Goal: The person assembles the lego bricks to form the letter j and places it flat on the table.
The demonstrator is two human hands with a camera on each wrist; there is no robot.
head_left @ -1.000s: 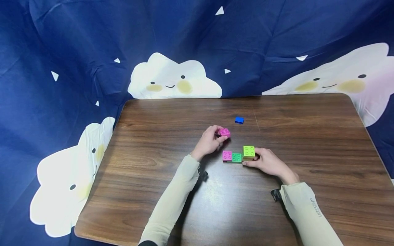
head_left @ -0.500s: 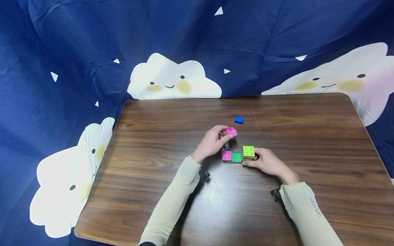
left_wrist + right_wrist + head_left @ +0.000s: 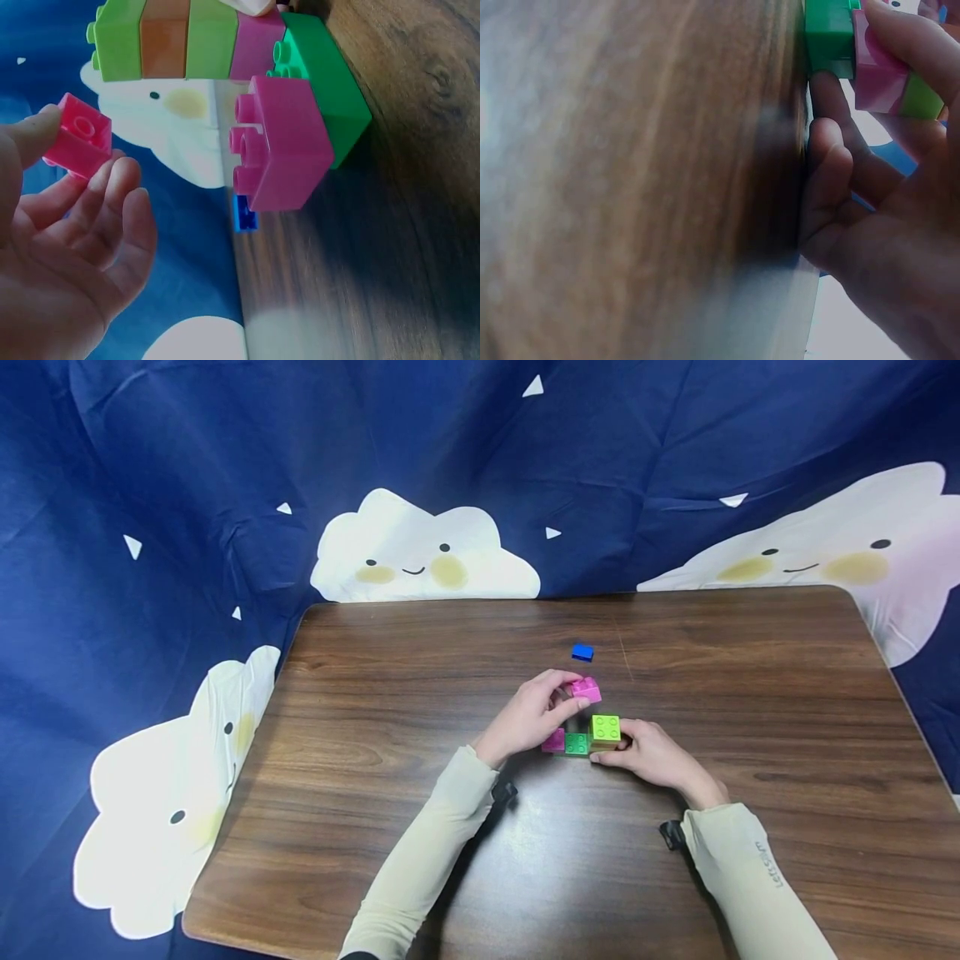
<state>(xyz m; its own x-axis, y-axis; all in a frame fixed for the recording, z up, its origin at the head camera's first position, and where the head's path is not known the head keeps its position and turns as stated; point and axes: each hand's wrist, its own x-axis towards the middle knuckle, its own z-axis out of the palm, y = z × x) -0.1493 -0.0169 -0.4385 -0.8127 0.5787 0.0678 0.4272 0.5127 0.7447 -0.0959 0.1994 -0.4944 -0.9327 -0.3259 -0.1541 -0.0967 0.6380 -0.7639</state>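
Note:
My left hand (image 3: 525,717) pinches a pink toy brick (image 3: 587,690) between thumb and fingers, held above the table just behind the built bricks. In the left wrist view the hollow underside of that brick shows. A green brick (image 3: 577,743) lies on the table as a base, with a second pink brick (image 3: 552,741) on its left end. On its right end rises a tower with a lime brick (image 3: 606,727) on top; the left wrist view shows an orange brick (image 3: 163,41), another lime and a pink one below. My right hand (image 3: 660,758) grips this tower from the right.
A small blue brick (image 3: 582,652) lies farther back on the brown wooden table (image 3: 360,760). Behind the table's far edge hangs a dark blue curtain (image 3: 585,443) with white cloud prints.
My left hand has moved to the right with the pink brick, from left of the blue brick to behind the tower. The right hand stays on the tower.

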